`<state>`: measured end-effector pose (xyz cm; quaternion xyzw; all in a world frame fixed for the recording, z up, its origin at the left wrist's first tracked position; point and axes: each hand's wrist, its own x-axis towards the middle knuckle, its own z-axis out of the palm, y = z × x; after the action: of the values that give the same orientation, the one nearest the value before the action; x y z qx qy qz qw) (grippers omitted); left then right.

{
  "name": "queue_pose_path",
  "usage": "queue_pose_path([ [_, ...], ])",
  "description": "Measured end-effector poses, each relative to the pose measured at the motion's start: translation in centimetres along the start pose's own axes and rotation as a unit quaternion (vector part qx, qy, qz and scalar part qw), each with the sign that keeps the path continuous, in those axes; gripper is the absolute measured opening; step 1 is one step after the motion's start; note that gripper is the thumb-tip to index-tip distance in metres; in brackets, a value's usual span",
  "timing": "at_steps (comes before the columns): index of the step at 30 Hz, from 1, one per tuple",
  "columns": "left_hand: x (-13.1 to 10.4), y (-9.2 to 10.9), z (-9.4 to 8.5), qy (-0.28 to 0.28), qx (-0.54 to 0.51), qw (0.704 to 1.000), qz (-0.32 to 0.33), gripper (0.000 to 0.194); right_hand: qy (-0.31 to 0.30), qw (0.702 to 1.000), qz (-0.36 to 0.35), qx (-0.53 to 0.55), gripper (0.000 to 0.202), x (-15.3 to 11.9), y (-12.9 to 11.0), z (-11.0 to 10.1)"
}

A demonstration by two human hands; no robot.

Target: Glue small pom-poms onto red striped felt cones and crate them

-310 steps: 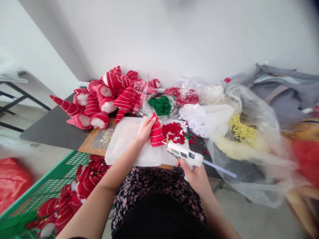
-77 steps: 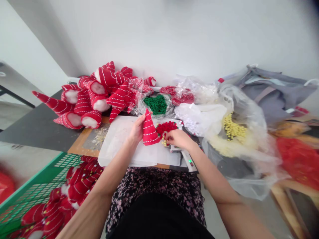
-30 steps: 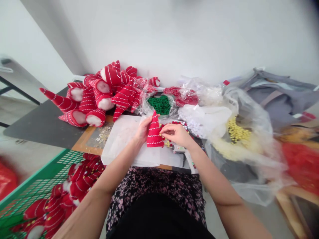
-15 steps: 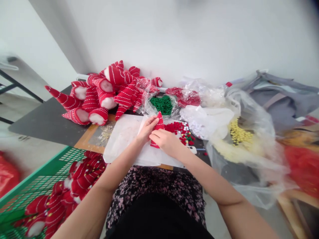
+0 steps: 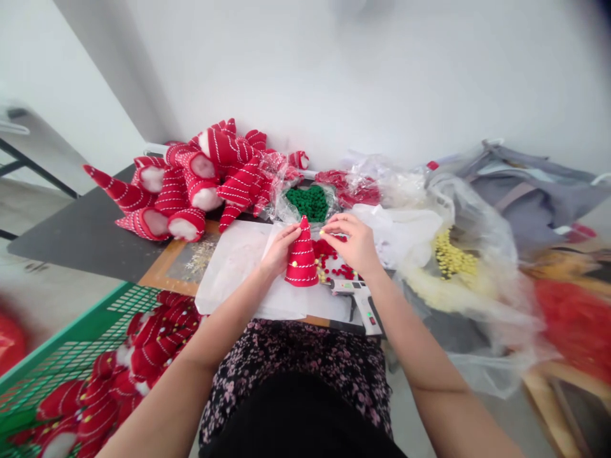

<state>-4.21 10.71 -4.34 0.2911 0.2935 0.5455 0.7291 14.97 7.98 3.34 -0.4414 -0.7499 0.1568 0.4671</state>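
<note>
My left hand [image 5: 279, 249] grips a red cone hat with white stitched stripes [image 5: 302, 262] by its left side, holding it upright over white paper [image 5: 229, 261]. One small yellow pompom [image 5: 294, 264] shows on the front of the hat. To the right of the hat's tip, my right hand [image 5: 352, 242] pinches another small yellow pompom [image 5: 322, 233] between thumb and fingertip, apart from the hat. Below that hand lie loose red pompoms [image 5: 329, 251]. A white glue gun [image 5: 358, 296] rests at the table's front edge, its nozzle towards the hat.
Stuffed red striped cones [image 5: 191, 178] are heaped at the back left. Green pompoms [image 5: 307, 202] fill a plastic bag behind the hat. A clear bag of yellow pompoms [image 5: 453, 254] is on the right. A green basket [image 5: 81, 337] with decorated red cones stands at lower left.
My right hand has left the hat and moved up and right, now with a yellow pompom. The hat has turned upright, showing a yellow pompom on its front. The glue gun has come into fuller view.
</note>
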Motion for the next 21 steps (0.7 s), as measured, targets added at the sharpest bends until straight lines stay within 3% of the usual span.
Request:
queue_pose_path([
  [7,-0.2,0.1,0.2,-0.01,-0.011,1.0,0.006,0.029,-0.019,0.998,-0.053,-0.03,0.01,0.4,0.1,2.0],
  [13,-0.2,0.0,0.3,-0.01,-0.018,1.0,-0.004,0.028,-0.08,0.992,-0.086,-0.052,0.016,-0.1,0.3,2.8],
  [15,-0.1,0.0,0.3,-0.006,-0.018,1.0,-0.007,0.028,-0.08,0.991,-0.084,-0.063,0.017,-0.2,0.8,2.6],
  [19,0.0,0.4,0.2,0.017,-0.014,1.0,-0.013,0.032,-0.025,0.997,-0.035,-0.064,0.013,0.1,2.3,0.8],
  [21,0.1,0.6,0.0,0.029,-0.016,0.999,-0.015,0.034,-0.054,0.994,0.011,-0.09,0.013,0.2,3.3,-0.2],
])
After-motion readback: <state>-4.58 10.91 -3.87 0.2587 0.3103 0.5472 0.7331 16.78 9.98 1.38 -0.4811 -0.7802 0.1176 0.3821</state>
